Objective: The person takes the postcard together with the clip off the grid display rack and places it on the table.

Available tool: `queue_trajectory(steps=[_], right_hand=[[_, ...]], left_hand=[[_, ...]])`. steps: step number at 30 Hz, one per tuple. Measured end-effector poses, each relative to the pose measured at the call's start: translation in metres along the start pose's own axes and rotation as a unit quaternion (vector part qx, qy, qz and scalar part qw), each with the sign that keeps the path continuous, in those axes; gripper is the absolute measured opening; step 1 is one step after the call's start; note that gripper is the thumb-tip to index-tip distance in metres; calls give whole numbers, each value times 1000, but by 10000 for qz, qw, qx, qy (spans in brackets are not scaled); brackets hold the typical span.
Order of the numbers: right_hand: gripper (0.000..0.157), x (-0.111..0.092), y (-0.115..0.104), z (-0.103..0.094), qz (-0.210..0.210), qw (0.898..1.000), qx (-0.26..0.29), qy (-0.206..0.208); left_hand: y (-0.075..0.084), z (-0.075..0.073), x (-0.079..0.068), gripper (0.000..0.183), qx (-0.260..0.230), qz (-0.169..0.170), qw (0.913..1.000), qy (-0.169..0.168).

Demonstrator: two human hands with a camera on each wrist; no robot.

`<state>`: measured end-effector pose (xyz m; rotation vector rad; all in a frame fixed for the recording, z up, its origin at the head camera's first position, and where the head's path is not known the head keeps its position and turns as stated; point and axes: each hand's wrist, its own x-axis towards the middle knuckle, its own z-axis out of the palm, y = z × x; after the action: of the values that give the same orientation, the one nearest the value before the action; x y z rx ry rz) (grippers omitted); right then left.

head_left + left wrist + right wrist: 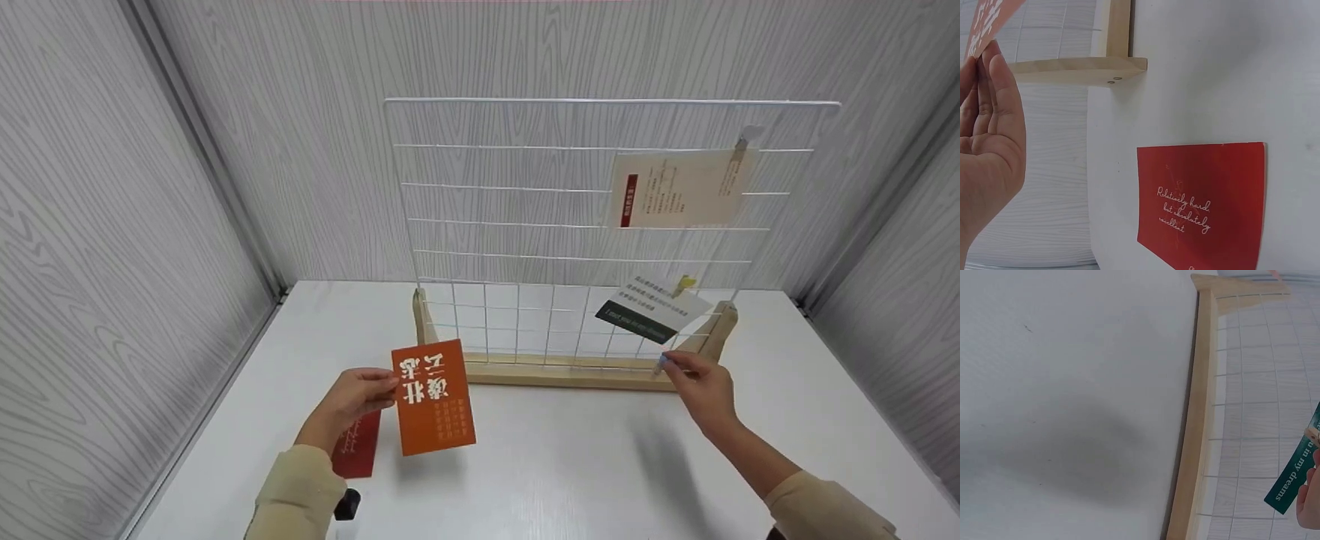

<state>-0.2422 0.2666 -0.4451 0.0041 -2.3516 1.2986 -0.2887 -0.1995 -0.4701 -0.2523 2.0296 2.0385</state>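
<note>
My left hand (pixel 358 397) pinches an orange card (pixel 433 397) with white lettering by its left edge, in front of the wire grid. A red card (pixel 1202 197) lies on the table below that hand. My right hand (pixel 705 386) pinches a small wooden clip (pixel 1312 435) with a bit of blue on it, near the grid's lower right. Just above those fingers, a white and dark green card (pixel 652 307) hangs tilted from a yellow clip (pixel 685 283). Higher up, a cream card (pixel 682 189) hangs from a clip with a pale round top (pixel 751 133).
The white wire grid (pixel 517 257) stands on a wooden base (pixel 555 376) with a foot at each side. Wood-grained panels (pixel 322 150) enclose the white table (pixel 540 465) at the back and both sides. A small black object (pixel 347 504) is beside the left sleeve.
</note>
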Motion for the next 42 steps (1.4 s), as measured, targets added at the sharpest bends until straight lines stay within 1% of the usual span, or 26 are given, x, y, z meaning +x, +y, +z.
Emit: queue_trajectory(steps=[6,10,11,12,13,14,15,18,19,20,21,22,26,32,35,39,42], right_hand=[[20,-10,13,-10,304,9991,-284,20],[21,-17,25,-15,423,9982,-420,25],[21,-18,30,-16,427,9983,-387,40],[20,-18,43,-16,364,9992,-164,84],[20,-19,50,-18,360,9992,-99,109],[19,-18,66,-19,251,9996,39,112],[19,-19,69,-22,319,9994,-1,140],[17,-22,75,-29,285,9987,-338,264],[18,-25,68,-32,360,9968,-663,274],[17,-26,68,-34,373,9954,-818,320],[17,-29,58,-36,486,9926,-1050,374],[16,-31,60,-38,441,9919,-1118,411],[16,-35,72,-43,549,9899,-1242,421],[20,-40,85,-49,736,9856,-1510,210],[20,-41,90,-52,810,9844,-1554,142],[19,-41,97,-54,819,9829,-1650,72],[21,-41,100,-56,834,9814,-1729,-59]], left_hand=[[-9,-1,1,33,103,-130,9999,35],[-13,-1,1,29,71,-161,9997,164],[-14,-1,1,28,58,-155,9997,196],[-15,-1,1,26,47,-156,9996,231],[-15,-1,1,24,35,-156,9996,252],[-16,-1,1,23,26,-157,9995,268],[-16,-1,0,23,33,-173,9994,288],[-17,-2,0,26,67,-233,9992,315],[-18,-3,0,27,98,-266,9991,330],[-19,-3,0,29,135,-289,9990,319],[-20,-4,0,31,182,-310,9989,310],[-21,-5,1,32,216,-319,9988,295],[-25,-6,1,35,322,-347,9985,271],[-31,-7,1,33,430,-351,9981,280],[-34,-6,0,34,460,-338,9980,285],[-40,-6,1,30,454,-250,9981,345],[-44,-6,2,23,445,-171,9982,376]])
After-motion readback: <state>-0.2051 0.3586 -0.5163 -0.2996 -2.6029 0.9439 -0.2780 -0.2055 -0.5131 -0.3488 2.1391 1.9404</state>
